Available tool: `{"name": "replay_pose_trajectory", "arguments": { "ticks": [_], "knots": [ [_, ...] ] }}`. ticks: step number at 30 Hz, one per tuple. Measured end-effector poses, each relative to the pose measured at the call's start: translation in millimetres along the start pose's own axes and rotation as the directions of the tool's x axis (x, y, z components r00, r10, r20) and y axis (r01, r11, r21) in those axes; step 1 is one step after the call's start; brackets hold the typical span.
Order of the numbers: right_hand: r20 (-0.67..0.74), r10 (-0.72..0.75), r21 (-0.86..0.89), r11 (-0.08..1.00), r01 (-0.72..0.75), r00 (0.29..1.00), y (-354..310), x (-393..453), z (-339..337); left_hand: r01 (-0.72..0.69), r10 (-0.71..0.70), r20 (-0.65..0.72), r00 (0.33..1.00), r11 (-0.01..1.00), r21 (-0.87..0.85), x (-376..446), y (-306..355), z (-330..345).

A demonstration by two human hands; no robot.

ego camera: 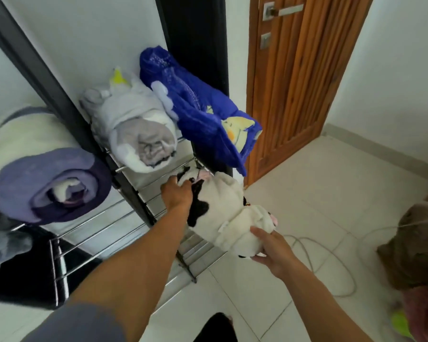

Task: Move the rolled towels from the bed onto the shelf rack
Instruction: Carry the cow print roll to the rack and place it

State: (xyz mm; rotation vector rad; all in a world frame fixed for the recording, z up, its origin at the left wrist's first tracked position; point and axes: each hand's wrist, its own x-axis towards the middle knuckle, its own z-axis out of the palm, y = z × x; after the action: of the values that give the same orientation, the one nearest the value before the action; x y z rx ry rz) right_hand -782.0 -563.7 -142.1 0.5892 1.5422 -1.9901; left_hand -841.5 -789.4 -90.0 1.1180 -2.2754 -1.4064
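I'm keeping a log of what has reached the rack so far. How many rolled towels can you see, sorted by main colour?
Purple and white: 1, the purple towel at far left.
Grey and white: 1, the grey towel on an upper rail.
Blue: 1, the blue towel beside it.
White with black patches: 1, the white towel, held by the left hand and right hand.
Total: 4

Two bare forearms, no watch, rings or bands visible. Left hand [177,193] and right hand [273,253] both bare. Left upper arm in a short grey-blue sleeve [84,324], plain, unmarked. Dark trouser leg [215,327] and a bare toe edge at bottom centre.
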Motion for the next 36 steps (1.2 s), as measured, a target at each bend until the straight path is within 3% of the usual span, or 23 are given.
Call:
{"name": "replay_pose_trajectory", "arguments": {
  "ticks": [8, 14, 17, 21, 23, 25, 27, 28, 32, 36],
  "knots": [
    [0.087, -0.060, 0.219, 0.975, 0.040, 0.994, -4.5, 102.6, 74.7, -0.093, 0.093, -0.048, 0.994, 0.996, 0.016, 89.5, 28.6, 19.8],
    [0.045, -0.062, 0.272, 0.961, 0.047, 0.997, -18.5, 144.2, 98.6, -0.112, 0.100, 0.170, 0.980, 0.992, 0.064, 64.9, 60.6, 17.3],
    [0.018, 0.026, 0.252, 0.967, -0.029, 1.000, -9.2, 153.2, 100.7, -0.132, 0.111, 0.142, 0.984, 0.980, 0.148, 111.1, 8.8, 28.5],
    [0.009, 0.066, 0.204, 0.977, -0.066, 0.998, -0.8, 151.5, 107.7, -0.071, 0.058, 0.220, 0.974, 0.996, 0.052, 127.8, -28.9, 39.2],
    [-0.028, 0.046, 0.131, 0.990, -0.042, 0.999, -4.1, 149.5, 108.6, -0.046, 0.031, 0.238, 0.971, 0.997, 0.056, 133.1, -39.8, 42.9],
    [-0.095, -0.045, -0.142, 0.989, 0.031, 0.994, -8.7, 145.4, 107.2, -0.024, 0.001, 0.253, 0.968, 0.996, 0.089, 125.8, -34.7, 39.3],
    [-0.133, -0.172, -0.457, 0.884, 0.094, 0.976, -14.5, 133.9, 102.9, -0.022, -0.022, 0.256, 0.966, 0.986, 0.166, 114.9, -28.3, 34.2],
    [-0.124, -0.228, -0.536, 0.835, 0.128, 0.966, -16.9, 126.9, 100.0, -0.025, -0.031, 0.256, 0.966, 0.977, 0.212, 107.9, -25.7, 31.3],
    [-0.056, -0.341, -0.668, 0.711, 0.218, 0.938, -30.2, 80.7, 80.4, -0.087, -0.042, 0.325, 0.945, 0.924, 0.372, 65.7, -10.9, 18.5],
    [-0.119, -0.380, -0.662, 0.719, 0.212, 0.917, -47.2, 21.9, 38.8, -0.150, -0.047, 0.451, 0.891, 0.908, 0.391, 6.6, 6.3, 12.7]
  ]
}}
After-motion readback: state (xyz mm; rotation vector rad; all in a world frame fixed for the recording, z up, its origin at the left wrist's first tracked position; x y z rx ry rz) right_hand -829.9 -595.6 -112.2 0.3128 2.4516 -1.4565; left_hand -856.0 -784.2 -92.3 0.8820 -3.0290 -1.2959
